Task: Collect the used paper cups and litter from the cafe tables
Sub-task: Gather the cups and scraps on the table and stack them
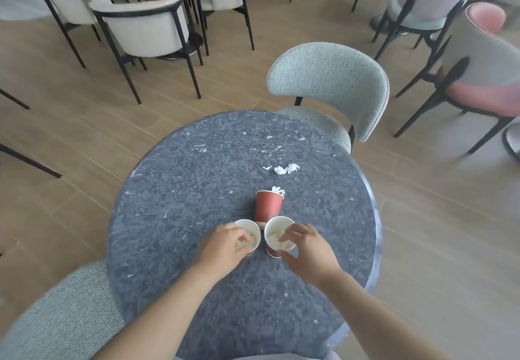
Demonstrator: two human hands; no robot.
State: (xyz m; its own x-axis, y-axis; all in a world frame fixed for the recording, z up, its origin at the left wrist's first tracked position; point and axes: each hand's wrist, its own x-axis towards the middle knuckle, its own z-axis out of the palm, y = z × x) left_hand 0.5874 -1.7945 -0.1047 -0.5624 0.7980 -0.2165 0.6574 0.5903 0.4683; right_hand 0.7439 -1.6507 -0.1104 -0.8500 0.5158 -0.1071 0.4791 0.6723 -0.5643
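Three red paper cups stand close together on a round dark speckled table [174, 196]. My left hand [225, 245] grips the left cup [249, 229] at its rim, fingers curled over the opening. My right hand [306, 247] grips the right cup [277, 237], which has crumpled paper inside. Behind them stands a third cup [267, 205], mouth away from me, with a white tissue wad [278, 190] at its rim. Crumpled white tissue pieces [284, 168] lie farther back on the table.
Small white paper scraps [202, 148] dot the tabletop. A grey-green chair [332, 89] stands at the table's far right, and another chair [56, 314] is at my near left. More chairs and a table stand across the wooden floor.
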